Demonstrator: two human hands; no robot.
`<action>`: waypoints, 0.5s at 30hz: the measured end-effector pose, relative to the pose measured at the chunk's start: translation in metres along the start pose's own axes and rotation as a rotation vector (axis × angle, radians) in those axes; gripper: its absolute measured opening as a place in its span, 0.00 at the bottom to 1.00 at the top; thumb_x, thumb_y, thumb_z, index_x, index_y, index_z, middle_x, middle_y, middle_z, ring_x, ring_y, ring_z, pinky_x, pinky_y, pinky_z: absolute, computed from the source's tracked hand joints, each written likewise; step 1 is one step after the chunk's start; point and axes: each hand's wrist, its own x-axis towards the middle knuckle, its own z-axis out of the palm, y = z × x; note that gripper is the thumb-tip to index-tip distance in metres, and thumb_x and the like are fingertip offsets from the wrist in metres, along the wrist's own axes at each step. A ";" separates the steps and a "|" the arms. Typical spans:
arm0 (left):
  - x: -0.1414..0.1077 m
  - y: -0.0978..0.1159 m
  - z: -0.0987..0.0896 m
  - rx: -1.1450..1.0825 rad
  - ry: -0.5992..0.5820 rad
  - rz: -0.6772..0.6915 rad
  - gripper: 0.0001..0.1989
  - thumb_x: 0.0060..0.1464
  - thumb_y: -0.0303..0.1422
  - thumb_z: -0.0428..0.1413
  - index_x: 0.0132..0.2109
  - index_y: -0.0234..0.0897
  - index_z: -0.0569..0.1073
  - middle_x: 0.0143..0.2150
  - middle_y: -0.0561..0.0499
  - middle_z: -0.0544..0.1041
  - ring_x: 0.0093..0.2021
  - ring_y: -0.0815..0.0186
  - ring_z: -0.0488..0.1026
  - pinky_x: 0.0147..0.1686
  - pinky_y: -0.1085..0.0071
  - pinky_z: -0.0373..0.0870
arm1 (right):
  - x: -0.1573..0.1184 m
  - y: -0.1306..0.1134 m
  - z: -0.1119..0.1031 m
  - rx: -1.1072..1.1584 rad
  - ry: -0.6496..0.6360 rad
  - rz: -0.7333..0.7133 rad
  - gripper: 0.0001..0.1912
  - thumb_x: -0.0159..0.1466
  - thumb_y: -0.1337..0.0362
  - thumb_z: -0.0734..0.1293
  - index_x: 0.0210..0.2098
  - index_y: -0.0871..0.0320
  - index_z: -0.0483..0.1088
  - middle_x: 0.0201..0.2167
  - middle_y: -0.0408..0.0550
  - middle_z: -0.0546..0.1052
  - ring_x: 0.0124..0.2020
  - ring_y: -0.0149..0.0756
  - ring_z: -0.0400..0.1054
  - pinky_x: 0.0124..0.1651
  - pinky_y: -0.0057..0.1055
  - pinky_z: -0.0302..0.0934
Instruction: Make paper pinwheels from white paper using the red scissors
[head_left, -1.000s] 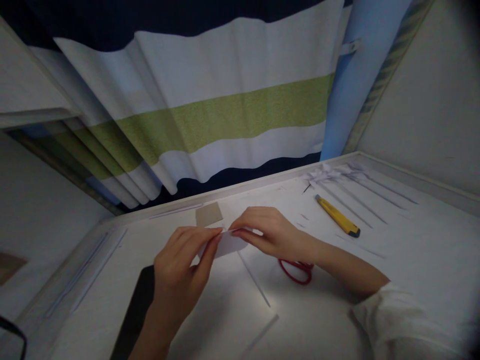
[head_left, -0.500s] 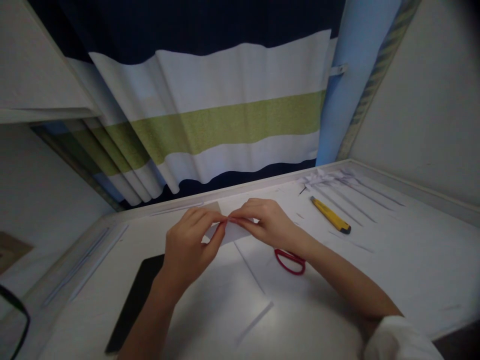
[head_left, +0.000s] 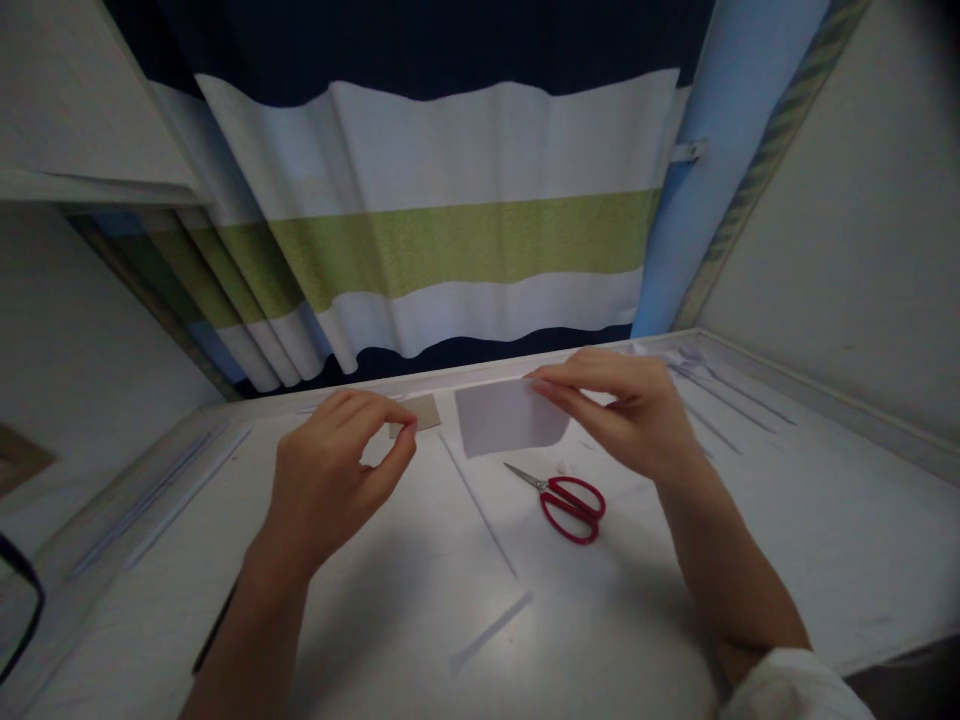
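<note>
Two bare hands work above a white table [head_left: 675,600]. On the right, the right hand [head_left: 630,415] pinches the top right corner of a small white paper piece [head_left: 510,417] between thumb and fingertips and holds it up, just above the table and a little beyond the centre. On the left, the left hand [head_left: 330,470] hangs empty, fingers curled with thumb and forefinger nearly meeting, apart from the paper.

By the look of it, the paper is being held up for handling or folding; a next move would call for the free hand to take an edge.

Red-handled scissors [head_left: 562,497] lie flat on the table, just near of the paper, blades pointing far and left. Thin white paper strips [head_left: 480,505] lie scattered, some near the centre, more along the left edge. Beyond the left hand rests a small grey card [head_left: 426,410]. At the far right corner lie folded white paper shapes with long tails [head_left: 697,362], partly hidden.

Behind the table hangs a curtain [head_left: 450,240] striped navy, white and green. Pale walls close both sides.
</note>
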 end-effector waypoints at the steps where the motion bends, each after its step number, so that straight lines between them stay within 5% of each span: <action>1: 0.000 -0.002 0.000 0.014 0.007 -0.016 0.03 0.46 0.28 0.53 0.31 0.36 0.70 0.31 0.50 0.74 0.35 0.63 0.70 0.37 0.67 0.65 | 0.000 0.000 -0.004 -0.012 0.037 0.010 0.07 0.58 0.68 0.64 0.33 0.55 0.73 0.29 0.45 0.77 0.29 0.34 0.68 0.32 0.31 0.62; 7: 0.001 0.002 0.003 -0.216 -0.093 -0.171 0.04 0.50 0.31 0.52 0.33 0.36 0.70 0.31 0.51 0.74 0.32 0.67 0.71 0.32 0.73 0.68 | 0.001 -0.003 -0.012 -0.067 0.010 0.014 0.06 0.57 0.68 0.64 0.33 0.56 0.73 0.30 0.46 0.77 0.30 0.35 0.69 0.34 0.33 0.62; 15: 0.005 0.007 0.018 -0.541 -0.169 -0.314 0.11 0.49 0.35 0.53 0.41 0.39 0.71 0.39 0.48 0.75 0.36 0.65 0.72 0.33 0.70 0.72 | 0.008 0.003 0.005 0.125 -0.215 0.107 0.07 0.60 0.67 0.61 0.33 0.58 0.71 0.30 0.44 0.76 0.31 0.32 0.68 0.30 0.26 0.61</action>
